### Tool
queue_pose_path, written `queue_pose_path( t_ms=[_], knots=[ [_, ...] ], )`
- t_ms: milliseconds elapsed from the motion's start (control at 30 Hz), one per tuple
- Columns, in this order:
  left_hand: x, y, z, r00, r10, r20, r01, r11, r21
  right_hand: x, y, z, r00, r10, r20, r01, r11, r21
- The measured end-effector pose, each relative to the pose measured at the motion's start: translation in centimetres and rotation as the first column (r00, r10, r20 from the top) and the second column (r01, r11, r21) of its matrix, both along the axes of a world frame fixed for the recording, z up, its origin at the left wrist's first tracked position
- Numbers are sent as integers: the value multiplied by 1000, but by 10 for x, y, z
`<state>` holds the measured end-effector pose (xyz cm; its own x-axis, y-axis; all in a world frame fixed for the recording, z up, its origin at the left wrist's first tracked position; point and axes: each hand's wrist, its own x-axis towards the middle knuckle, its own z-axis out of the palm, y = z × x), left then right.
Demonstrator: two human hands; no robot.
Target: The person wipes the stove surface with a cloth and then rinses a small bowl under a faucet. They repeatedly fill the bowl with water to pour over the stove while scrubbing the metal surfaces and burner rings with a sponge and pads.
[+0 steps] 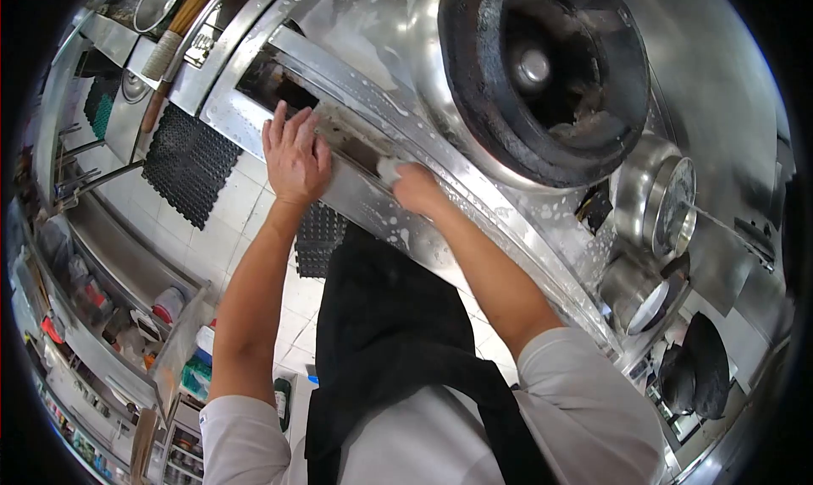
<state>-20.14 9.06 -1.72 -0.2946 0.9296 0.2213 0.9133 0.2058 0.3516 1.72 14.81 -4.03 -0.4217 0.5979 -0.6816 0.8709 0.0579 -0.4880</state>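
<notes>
My left hand (296, 157) rests on the front edge of the steel stove counter (406, 235), fingers spread beside the narrow trough (347, 146) that runs along it. Nothing shows in its grasp. My right hand (415, 189) is closed round a whitish cloth or pad (389, 171), which it holds down in the trough, to the right of the left hand. A dark opening (292, 89) lies at the trough's left end. Suds and wet drops cover the steel.
A large round wok burner (546, 70) stands behind the trough. Steel pots (631, 286) sit at the right, near dark woks (694, 366). A bamboo brush (174, 49) lies at upper left. Black mats (190, 163) cover part of the tiled floor; shelves (127, 307) stand left.
</notes>
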Motion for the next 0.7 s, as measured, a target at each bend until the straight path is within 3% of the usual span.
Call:
queue_pose_path(
  t_ms=[100, 200, 233, 333, 367, 467, 500, 600, 700],
  knots=[
    [0, 0, 1, 1000, 13, -13, -13, 1000, 13, -92, 21, -34, 996, 28, -84, -18, 992, 123],
    [-3, -1, -2, 1000, 10, 6, -10, 1000, 6, -125, 34, 3, 979, 183, -93, -169, 975, 142],
    [-4, 2, -2, 1000, 13, 15, -13, 1000, 18, -120, 29, -9, 996, -24, -80, 28, 998, 49],
    [-3, -4, -2, 998, 35, 44, -37, 999, 30, -99, 12, -32, 972, -167, -165, 190, 972, 135],
    [-3, -5, -2, 997, 43, 60, -45, 998, 33, -105, 13, -38, 972, -156, -176, 183, 971, 155],
    [-6, -5, 1, 994, 73, 80, -76, 996, 47, -153, 41, -20, 972, 150, -181, -115, 975, 189],
    [-7, -5, 1, 993, 80, 91, -85, 994, 62, -175, 45, -31, 977, 8, -215, 26, 987, 159],
    [-10, -6, -4, 990, 96, 106, -105, 991, 82, -172, 45, -43, 973, 48, -226, -5, 982, 186],
    [-14, -6, -7, 986, 132, 97, -140, 987, 79, -140, 39, -11, 973, 7, -231, 26, 990, 137]
  ],
)
